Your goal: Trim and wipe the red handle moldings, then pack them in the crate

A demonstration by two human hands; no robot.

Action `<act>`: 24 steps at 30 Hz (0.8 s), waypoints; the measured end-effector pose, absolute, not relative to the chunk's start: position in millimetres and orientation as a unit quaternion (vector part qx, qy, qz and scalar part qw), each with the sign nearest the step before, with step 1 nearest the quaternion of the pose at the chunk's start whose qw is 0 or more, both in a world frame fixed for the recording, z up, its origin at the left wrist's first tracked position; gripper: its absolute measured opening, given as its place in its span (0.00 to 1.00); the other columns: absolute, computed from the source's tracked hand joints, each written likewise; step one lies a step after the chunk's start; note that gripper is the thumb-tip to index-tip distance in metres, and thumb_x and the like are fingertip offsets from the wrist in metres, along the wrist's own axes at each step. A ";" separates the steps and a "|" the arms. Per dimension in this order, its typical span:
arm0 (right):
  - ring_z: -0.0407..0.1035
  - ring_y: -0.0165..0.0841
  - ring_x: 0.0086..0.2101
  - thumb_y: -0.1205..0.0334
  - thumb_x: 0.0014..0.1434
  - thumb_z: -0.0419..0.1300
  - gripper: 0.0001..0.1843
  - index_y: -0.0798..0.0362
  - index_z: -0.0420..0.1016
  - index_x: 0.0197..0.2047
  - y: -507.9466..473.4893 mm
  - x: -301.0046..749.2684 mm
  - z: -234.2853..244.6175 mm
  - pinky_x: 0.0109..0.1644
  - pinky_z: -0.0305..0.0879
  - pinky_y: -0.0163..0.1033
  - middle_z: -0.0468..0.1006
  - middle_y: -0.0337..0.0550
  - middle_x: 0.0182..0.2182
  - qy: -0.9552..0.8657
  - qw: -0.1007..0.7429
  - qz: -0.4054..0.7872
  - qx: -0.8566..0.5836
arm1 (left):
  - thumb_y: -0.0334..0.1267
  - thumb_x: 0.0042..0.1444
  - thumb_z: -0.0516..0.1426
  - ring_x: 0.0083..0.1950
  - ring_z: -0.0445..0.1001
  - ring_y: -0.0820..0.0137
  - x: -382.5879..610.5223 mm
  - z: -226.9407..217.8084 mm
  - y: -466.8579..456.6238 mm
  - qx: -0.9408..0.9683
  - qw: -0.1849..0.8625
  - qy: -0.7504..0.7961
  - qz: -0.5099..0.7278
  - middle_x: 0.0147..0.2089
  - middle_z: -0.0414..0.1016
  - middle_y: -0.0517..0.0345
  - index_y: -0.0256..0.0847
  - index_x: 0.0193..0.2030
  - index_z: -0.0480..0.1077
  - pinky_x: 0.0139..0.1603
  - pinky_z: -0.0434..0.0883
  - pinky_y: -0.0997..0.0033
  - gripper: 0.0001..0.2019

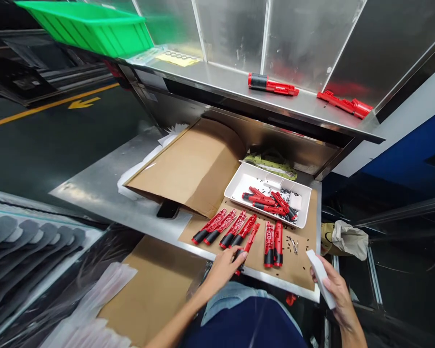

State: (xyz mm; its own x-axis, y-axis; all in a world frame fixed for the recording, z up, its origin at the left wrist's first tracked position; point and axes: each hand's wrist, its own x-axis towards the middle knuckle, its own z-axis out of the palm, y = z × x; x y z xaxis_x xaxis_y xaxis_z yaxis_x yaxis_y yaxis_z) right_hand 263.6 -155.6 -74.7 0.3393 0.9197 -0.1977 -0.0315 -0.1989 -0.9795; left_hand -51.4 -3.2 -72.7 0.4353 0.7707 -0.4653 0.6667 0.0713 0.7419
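My left hand [225, 265] is at the table's front edge, its fingers closed on the lower end of a red and black plastic housing [253, 237]. Left of it, several similar housings [226, 227] lie slanted in a row, their moulded insides facing up. Two more housings [278, 241] lie side by side to its right. Off the table's right corner, my right hand [335, 285] grips a white block-like strip [321, 278], thumb on one side and fingers on the other. Small black pieces and a few metal bits [294, 245] are scattered on the cardboard sheet [266, 275].
A white tray [232, 191] holds red housings and many small black pieces. Behind it lies a yellow-green pouch [271, 164]. A large cardboard piece [188, 164] leans at the left. The metal shelf [217, 77] carries two red parts [275, 86] and a green bin [94, 31].
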 end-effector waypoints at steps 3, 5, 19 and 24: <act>0.77 0.44 0.42 0.43 0.55 0.63 0.30 0.44 0.76 0.58 -147.8 251.8 -83.0 0.49 0.74 0.48 0.82 0.47 0.42 -0.335 0.531 0.461 -0.627 | 0.47 0.64 0.45 0.57 0.69 0.48 -19.8 -101.1 -14.0 0.710 0.346 0.609 0.080 0.48 0.76 0.37 0.33 0.49 0.74 0.61 0.57 0.43 0.23; 0.77 0.43 0.41 0.44 0.54 0.64 0.30 0.43 0.75 0.59 -142.6 246.6 -84.0 0.49 0.74 0.47 0.82 0.45 0.42 -0.328 0.534 0.466 -0.625 | 0.46 0.63 0.48 0.56 0.69 0.49 -4.3 -116.1 -18.7 0.730 0.275 0.619 0.093 0.47 0.76 0.39 0.36 0.45 0.75 0.61 0.58 0.43 0.20; 0.74 0.46 0.53 0.40 0.56 0.63 0.34 0.47 0.72 0.62 -135.7 245.1 -88.7 0.52 0.73 0.45 0.73 0.48 0.61 -0.308 0.528 0.454 -0.648 | 0.36 0.65 0.46 0.72 0.55 0.48 9.3 -186.7 -9.8 0.711 0.052 0.685 0.149 0.66 0.65 0.35 0.38 0.67 0.64 0.69 0.42 0.32 0.25; 0.68 0.49 0.59 0.38 0.61 0.55 0.39 0.57 0.66 0.65 -131.2 249.4 -122.0 0.59 0.68 0.53 0.71 0.57 0.61 -0.366 0.450 0.302 -0.757 | 0.39 0.66 0.46 0.74 0.49 0.44 11.7 -178.0 4.1 0.700 0.040 0.694 0.164 0.67 0.61 0.30 0.32 0.69 0.60 0.67 0.43 0.27 0.27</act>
